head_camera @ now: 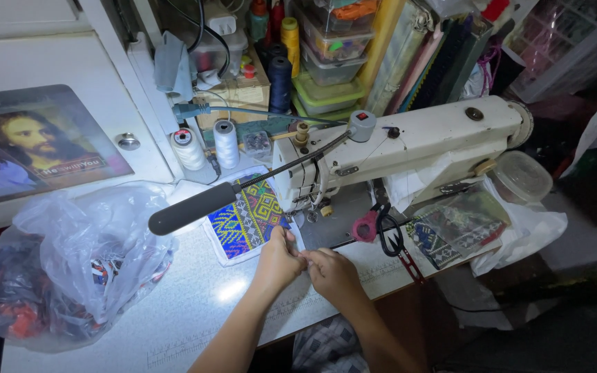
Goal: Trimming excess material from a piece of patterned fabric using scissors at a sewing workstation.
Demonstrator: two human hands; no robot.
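Head view: the patterned woven fabric (249, 222) is pinched at its near edge by the left hand (279, 261) and right hand (331, 271), just before the sewing machine (395, 148); feeding under the needle seems next, calling for straight alignment.

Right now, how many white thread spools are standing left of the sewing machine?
2. One white spool stands by the cupboard edge; the other spool is just right of it, nearer the sewing machine. More could be hidden among the shelf clutter.
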